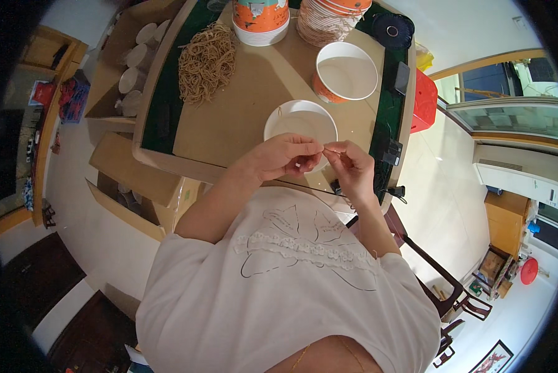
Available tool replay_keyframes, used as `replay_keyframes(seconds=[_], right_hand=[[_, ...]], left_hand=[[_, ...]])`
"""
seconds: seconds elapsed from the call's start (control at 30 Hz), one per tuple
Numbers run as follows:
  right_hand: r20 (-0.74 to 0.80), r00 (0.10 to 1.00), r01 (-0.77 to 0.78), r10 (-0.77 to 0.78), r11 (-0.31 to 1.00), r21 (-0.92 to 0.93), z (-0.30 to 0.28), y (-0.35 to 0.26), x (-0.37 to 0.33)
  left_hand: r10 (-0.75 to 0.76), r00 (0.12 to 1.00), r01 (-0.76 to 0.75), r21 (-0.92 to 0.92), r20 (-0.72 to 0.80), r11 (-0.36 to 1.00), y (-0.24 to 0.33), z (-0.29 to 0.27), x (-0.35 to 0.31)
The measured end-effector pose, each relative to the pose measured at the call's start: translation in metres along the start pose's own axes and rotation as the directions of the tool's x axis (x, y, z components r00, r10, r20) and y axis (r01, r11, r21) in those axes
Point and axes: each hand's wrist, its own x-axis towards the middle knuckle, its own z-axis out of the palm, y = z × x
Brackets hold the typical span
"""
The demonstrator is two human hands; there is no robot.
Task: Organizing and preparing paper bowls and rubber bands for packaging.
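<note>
A white paper tub [301, 113] stands before me near the table's front edge, its open mouth facing up. A short bit of thin tan cord [280, 111] shows at its far left rim. My left hand [287, 155] and my right hand [351, 166] meet over the tub's near rim. Both are closed, thumb and fingertips pinching what looks like a thin cord between them; most of it is hidden by the fingers. A second tub [347, 71], white inside with an orange outside, stands behind to the right. A tangled heap of tan cords [207, 63] lies at the back left.
Orange and white tubs are stacked [261, 25] at the back; another stack [332, 22] is draped with cords. Along the right edge lie a dark round object [393, 30], a phone-like slab [401, 78] and a black device [391, 151]. Cardboard boxes [136, 149] stand left.
</note>
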Motion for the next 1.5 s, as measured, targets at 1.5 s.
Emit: replay_keyframes(seconds=[1.5], right_hand=[[0.178, 0.636, -0.618, 0.751, 0.357, 0.701, 0.001, 0.063, -0.061]], left_hand=[[0.182, 0.962, 0.071, 0.835, -0.202, 0.546, -0.057, -0.008, 0.028]])
